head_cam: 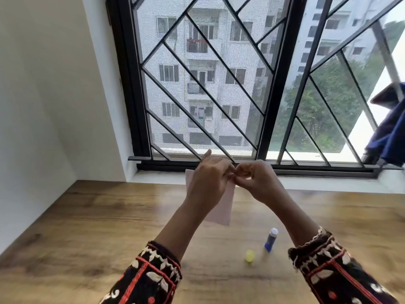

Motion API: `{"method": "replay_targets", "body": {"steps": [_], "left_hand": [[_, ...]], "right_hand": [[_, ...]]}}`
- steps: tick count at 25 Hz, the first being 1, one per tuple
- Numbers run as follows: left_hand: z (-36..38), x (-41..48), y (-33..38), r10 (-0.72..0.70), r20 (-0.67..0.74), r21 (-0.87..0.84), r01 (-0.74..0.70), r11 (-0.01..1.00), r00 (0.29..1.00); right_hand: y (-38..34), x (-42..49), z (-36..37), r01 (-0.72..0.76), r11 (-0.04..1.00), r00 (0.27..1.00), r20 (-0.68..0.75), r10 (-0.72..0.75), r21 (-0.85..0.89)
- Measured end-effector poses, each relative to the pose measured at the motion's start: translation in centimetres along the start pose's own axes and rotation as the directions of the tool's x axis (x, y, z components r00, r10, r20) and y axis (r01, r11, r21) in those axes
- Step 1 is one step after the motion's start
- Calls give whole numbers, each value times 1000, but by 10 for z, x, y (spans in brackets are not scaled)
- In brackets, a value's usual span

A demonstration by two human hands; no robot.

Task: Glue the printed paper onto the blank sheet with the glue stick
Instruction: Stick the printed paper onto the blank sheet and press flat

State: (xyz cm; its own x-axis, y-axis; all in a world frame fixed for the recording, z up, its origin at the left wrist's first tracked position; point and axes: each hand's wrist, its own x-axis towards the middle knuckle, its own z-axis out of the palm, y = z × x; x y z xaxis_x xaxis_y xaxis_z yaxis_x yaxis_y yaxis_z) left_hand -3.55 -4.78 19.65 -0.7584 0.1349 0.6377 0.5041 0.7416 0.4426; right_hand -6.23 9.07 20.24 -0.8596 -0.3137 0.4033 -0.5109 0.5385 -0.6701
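step in hand: the paper [221,212] is held up in the air in front of the window, above the table [105,218]; i judge it is being handled between gluing and laying down, but printed or blank i cannot tell, the picture is blurred
left hand: the left hand [208,179] holds the top part of the paper with curled fingers, and one finger stands out straight upward
right hand: the right hand [257,182] has its fingers curled tight and pinches the paper at the upper edge, touching the left hand
glue stick: the glue stick [271,239] lies on the table with its cap off; the yellow cap [250,255] is just beside it
next move: probably to bring the paper down flat; a second sheet is not visible, so the place for it i cannot say
edges and room: the window sill [328,183] is close behind the hands; wide bare wood shows left of the arms, while stick and cap lie near the right forearm
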Motion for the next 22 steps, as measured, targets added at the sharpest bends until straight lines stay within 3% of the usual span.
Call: {"method": "replay_targets", "body": {"steps": [10, 13, 22], "left_hand": [[-6, -2, 1, -53, -62, -101, 46, 994, 997], [-5, -2, -2, -87, -64, -114, 79, 990, 994], [-11, -4, -11, -234, -282, -264, 159, 951, 930]], "right_hand": [[2, 3, 2, -102, 936, 994, 76, 81, 337], [5, 6, 3, -116, 935, 991, 105, 85, 336], [18, -6, 1, -227, 933, 966, 183, 181, 279]]}}
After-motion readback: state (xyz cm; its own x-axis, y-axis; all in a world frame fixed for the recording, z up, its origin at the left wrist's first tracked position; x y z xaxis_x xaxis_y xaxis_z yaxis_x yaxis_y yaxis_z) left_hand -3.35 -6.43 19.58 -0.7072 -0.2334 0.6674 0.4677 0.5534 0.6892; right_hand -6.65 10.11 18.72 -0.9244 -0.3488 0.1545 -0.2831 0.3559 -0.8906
